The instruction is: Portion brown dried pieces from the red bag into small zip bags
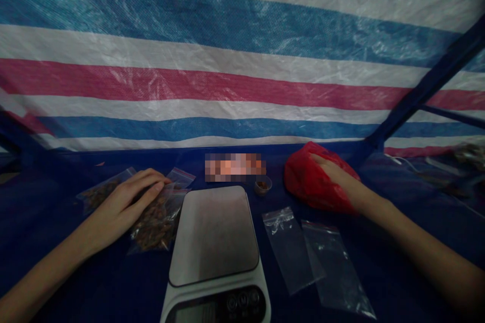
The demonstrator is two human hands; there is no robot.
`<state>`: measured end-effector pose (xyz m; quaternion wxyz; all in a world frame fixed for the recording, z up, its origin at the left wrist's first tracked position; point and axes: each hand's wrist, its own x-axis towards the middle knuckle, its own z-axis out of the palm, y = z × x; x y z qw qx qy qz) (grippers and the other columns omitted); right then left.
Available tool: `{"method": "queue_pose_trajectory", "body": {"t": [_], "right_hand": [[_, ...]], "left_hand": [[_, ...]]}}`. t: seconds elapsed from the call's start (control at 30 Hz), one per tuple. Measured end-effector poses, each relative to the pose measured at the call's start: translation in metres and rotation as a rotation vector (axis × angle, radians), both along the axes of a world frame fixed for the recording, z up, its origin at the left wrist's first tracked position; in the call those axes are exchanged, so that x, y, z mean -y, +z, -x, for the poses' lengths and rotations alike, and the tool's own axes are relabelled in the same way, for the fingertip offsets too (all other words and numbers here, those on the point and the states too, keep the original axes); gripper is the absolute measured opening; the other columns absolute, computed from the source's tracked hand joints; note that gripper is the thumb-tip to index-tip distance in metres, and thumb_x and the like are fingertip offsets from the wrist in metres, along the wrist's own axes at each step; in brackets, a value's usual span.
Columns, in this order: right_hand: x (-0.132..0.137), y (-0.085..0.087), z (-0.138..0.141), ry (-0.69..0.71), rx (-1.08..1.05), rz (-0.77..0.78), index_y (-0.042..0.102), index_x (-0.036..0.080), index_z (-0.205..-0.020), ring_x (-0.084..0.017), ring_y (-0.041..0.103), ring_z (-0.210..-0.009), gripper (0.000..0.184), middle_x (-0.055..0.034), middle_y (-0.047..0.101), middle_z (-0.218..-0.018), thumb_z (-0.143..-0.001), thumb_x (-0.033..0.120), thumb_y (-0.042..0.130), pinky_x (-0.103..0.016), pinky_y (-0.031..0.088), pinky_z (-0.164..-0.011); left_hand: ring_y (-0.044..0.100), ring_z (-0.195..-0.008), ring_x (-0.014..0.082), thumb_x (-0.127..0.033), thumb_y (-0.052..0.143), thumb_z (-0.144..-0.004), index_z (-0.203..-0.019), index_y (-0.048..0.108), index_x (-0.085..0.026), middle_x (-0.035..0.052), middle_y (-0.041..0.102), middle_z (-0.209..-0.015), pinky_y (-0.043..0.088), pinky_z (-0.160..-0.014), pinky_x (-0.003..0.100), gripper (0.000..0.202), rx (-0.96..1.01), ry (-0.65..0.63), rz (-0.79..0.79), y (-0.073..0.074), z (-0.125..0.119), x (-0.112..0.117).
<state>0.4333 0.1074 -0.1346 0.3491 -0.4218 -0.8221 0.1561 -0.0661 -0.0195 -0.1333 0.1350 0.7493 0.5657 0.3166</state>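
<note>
My left hand (131, 197) lies over clear zip bags filled with brown dried pieces, its fingers stretched out on top of them. One filled zip bag (153, 227) shows below the hand, and another filled zip bag (99, 194) sticks out on its left. My right hand (343, 181) reaches into a red plastic bag (303, 181), so its fingers are hidden. In the middle stands a digital kitchen scale (215, 234) with a bare metal plate. Two flat, unfilled zip bags, a smaller zip bag (290, 250) and a larger zip bag (337, 272), lie right of the scale.
A small clear cup (262, 185) with brown bits stands behind the scale, beside a blurred-out item (235, 167). Blue metal frame bars (428, 81) rise at the right. A striped plastic sheet (227, 86) hangs behind the blue tabletop (113, 277).
</note>
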Motion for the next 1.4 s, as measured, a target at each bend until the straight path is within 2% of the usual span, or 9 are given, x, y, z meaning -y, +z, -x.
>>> {"method": "queue_pose_trajectory", "body": {"t": [0.13,0.3,0.43,0.63,0.8,0.97,1.07,1.2,1.4], "right_hand": [[-0.001,0.000,0.003,0.083,0.070,0.029,0.077,0.026,-0.105,-0.029,0.077,-0.083,0.040,-0.0082,0.078,-0.089,-0.089,0.015,0.042,-0.037,0.065,-0.072],[0.017,0.028,0.005,0.151,0.210,-0.062,0.076,0.022,-0.103,-0.030,0.074,-0.103,0.026,-0.0118,0.076,-0.108,-0.088,0.016,0.056,-0.040,0.061,-0.091],[0.023,0.046,0.007,0.021,0.266,-0.207,0.075,0.021,-0.099,-0.029,0.073,-0.102,0.025,-0.0126,0.074,-0.110,-0.098,0.020,0.050,-0.041,0.060,-0.091],[0.020,0.044,0.005,0.002,0.217,-0.234,0.076,0.022,-0.098,-0.028,0.074,-0.094,0.025,-0.0101,0.074,-0.102,-0.100,0.026,0.051,-0.043,0.061,-0.089],[0.021,0.047,0.001,-0.065,0.212,-0.263,0.076,0.023,-0.099,-0.027,0.074,-0.093,0.023,-0.0090,0.076,-0.103,-0.098,0.026,0.053,-0.043,0.059,-0.088],[0.036,0.070,0.002,-0.153,0.158,-0.378,0.076,0.026,-0.099,-0.027,0.072,-0.093,0.018,-0.0095,0.075,-0.103,-0.098,0.026,0.058,-0.041,0.057,-0.087],[0.051,0.086,0.015,-0.167,0.072,-0.385,0.076,0.028,-0.098,-0.027,0.071,-0.094,0.014,-0.0072,0.075,-0.101,-0.097,0.028,0.063,-0.042,0.056,-0.088],[0.064,0.092,0.048,-0.048,-0.016,-0.294,0.076,0.026,-0.100,-0.025,0.072,-0.096,0.012,-0.0055,0.075,-0.101,-0.096,0.024,0.065,-0.041,0.056,-0.089],[0.064,0.062,0.100,0.271,0.009,-0.076,0.077,0.021,-0.103,-0.020,0.072,-0.095,0.020,-0.0059,0.074,-0.104,-0.100,0.012,0.059,-0.033,0.058,-0.087]], "left_hand": [[0.068,-0.108,0.0230,-0.051,0.049,-0.103,-0.112,0.075,-0.032,0.0013,0.072,-0.115,0.053,-0.099,0.035,0.033,0.042,0.045,-0.045,-0.004,-0.001,0.001],[0.063,-0.119,0.0240,-0.052,0.046,-0.103,-0.120,0.071,-0.034,0.0011,0.067,-0.124,0.047,-0.110,0.039,0.035,0.068,0.141,-0.112,-0.009,0.000,0.000],[0.062,-0.121,0.0250,-0.055,0.045,-0.103,-0.125,0.067,-0.032,0.0021,0.066,-0.125,0.045,-0.115,0.044,0.039,0.125,0.229,-0.129,-0.011,0.003,-0.002],[0.064,-0.117,0.0286,-0.061,0.046,-0.097,-0.130,0.062,-0.028,0.0052,0.069,-0.119,0.048,-0.111,0.050,0.050,0.240,0.373,-0.088,-0.009,0.004,-0.003],[0.065,-0.112,0.0281,-0.052,0.047,-0.096,-0.124,0.063,-0.025,0.0056,0.069,-0.114,0.048,-0.109,0.050,0.042,0.253,0.461,-0.121,-0.009,0.008,-0.005],[0.065,-0.108,0.0265,-0.044,0.048,-0.095,-0.123,0.061,-0.024,0.0054,0.069,-0.110,0.049,-0.106,0.049,0.037,0.287,0.480,-0.139,-0.010,0.006,-0.007],[0.065,-0.107,0.0255,-0.042,0.048,-0.096,-0.122,0.061,-0.023,0.0057,0.069,-0.112,0.051,-0.103,0.045,0.034,0.263,0.473,-0.152,-0.007,0.001,-0.005],[0.064,-0.110,0.0253,-0.039,0.048,-0.097,-0.121,0.061,-0.022,0.0062,0.068,-0.113,0.050,-0.104,0.044,0.032,0.272,0.459,-0.178,-0.006,-0.001,-0.003],[0.065,-0.110,0.0258,-0.041,0.048,-0.100,-0.126,0.056,-0.023,0.0065,0.066,-0.114,0.052,-0.103,0.045,0.033,0.309,0.448,-0.196,-0.011,0.006,-0.003]]}}
